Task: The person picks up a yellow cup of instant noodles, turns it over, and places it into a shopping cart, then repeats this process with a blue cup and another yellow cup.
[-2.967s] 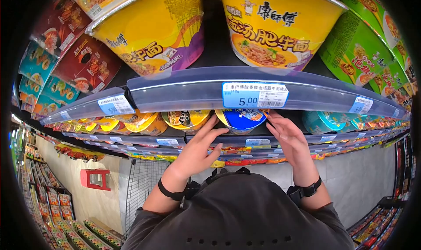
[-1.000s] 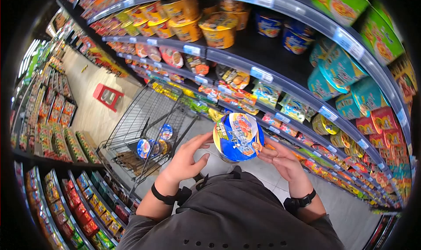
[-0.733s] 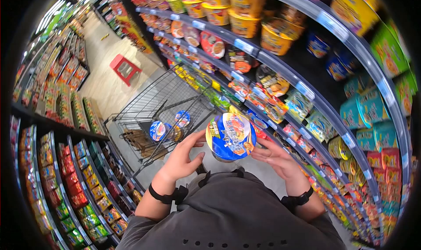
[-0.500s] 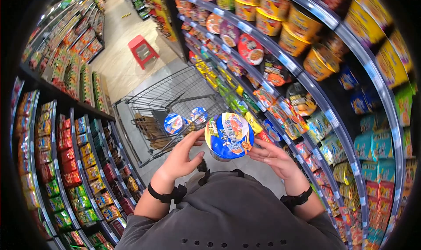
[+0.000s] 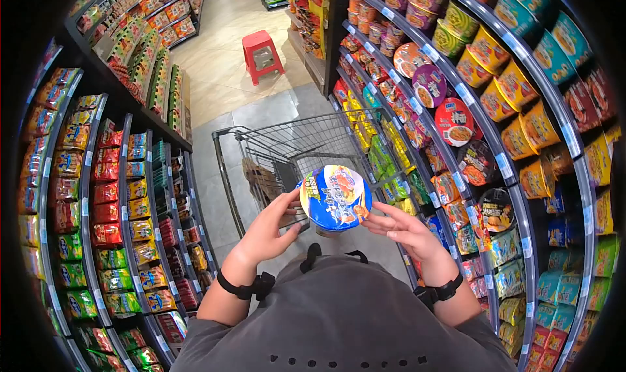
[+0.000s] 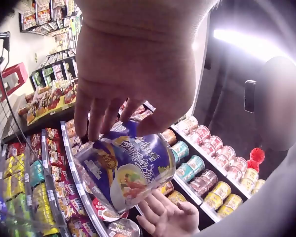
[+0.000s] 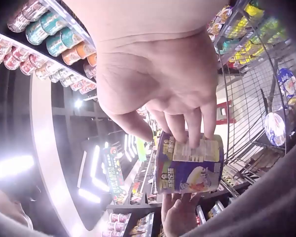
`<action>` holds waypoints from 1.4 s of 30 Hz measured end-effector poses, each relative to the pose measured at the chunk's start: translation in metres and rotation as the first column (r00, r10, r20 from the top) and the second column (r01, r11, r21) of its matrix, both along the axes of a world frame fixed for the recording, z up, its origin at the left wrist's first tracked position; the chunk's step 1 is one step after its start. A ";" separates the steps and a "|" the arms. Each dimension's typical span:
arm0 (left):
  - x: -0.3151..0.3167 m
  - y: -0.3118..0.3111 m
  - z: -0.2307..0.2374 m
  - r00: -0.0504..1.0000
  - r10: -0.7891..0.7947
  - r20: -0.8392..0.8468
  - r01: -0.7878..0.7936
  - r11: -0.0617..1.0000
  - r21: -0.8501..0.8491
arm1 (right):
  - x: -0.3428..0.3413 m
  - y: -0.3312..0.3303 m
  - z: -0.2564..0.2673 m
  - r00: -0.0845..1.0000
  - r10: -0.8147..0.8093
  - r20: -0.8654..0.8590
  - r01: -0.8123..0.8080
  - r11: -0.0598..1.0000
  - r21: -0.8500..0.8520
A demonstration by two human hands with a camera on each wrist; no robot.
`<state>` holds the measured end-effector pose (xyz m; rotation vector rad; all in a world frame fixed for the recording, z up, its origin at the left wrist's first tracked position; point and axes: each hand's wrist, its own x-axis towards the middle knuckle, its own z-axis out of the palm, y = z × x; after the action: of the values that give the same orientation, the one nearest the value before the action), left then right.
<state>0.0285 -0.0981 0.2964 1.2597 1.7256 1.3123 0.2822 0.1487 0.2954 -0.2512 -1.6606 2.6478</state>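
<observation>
A round, deep-blue instant-noodle tub with glossy walls and a printed blue lid (image 5: 337, 199) is upright or nearly so, its lid on and facing up. A yellow panel, white characters and a food picture cover the lid. The left hand's (image 5: 264, 235) fingers touch one side; the right hand's (image 5: 414, 238) fingers press the opposite side. The tub is at the near end of the dark wire shopping cart (image 5: 227, 176), partly overlapping it in the head view.

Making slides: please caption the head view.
Left hand and right hand hold a blue tub near a cart between stocked shelves.
</observation>
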 end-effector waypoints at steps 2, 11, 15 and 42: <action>-0.018 -0.007 -0.004 1.000 -0.002 -0.012 0.002 1.000 0.001 | -0.022 -0.004 0.001 0.999 -0.002 0.033 0.002 1.000 0.012; -0.056 0.003 -0.038 0.996 -0.024 0.090 0.024 1.000 0.003 | -0.057 -0.001 -0.004 0.987 -0.052 0.150 0.046 0.998 0.041; -0.062 0.027 -0.045 0.995 -0.047 0.092 0.047 0.999 0.010 | -0.060 0.010 -0.009 0.970 -0.106 0.220 0.101 0.994 0.037; -0.110 0.270 -0.284 0.997 0.045 0.069 0.016 0.717 -0.697 | -0.128 0.183 -0.287 0.678 -0.037 0.734 0.364 0.884 -0.292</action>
<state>-0.0817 0.1720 0.0119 0.7270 1.9024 0.5740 0.1546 0.3318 0.0088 -1.5604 -0.9721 2.8470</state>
